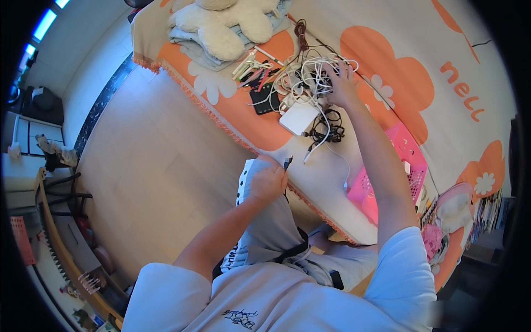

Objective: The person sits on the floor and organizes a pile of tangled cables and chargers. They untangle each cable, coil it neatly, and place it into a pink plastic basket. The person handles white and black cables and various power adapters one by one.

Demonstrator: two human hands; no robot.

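Observation:
My left hand rests above my knee, closed around a black USB cable whose plug sticks up past the thumb. My right hand reaches to a tangle of white cables on the sofa cover, its fingers spread over the tangle's right side. Whether the fingers grip a strand cannot be told. Below the tangle lie a white flat box-shaped device and a bundle of black cables. A black square device sits to the left, near several pens and markers.
A pink perforated plastic basket stands under my right forearm. A white plush toy lies on folded blue cloth at the far end. A brown cable bundle lies beyond the tangle. The orange fringed edge of the cover borders the wooden floor.

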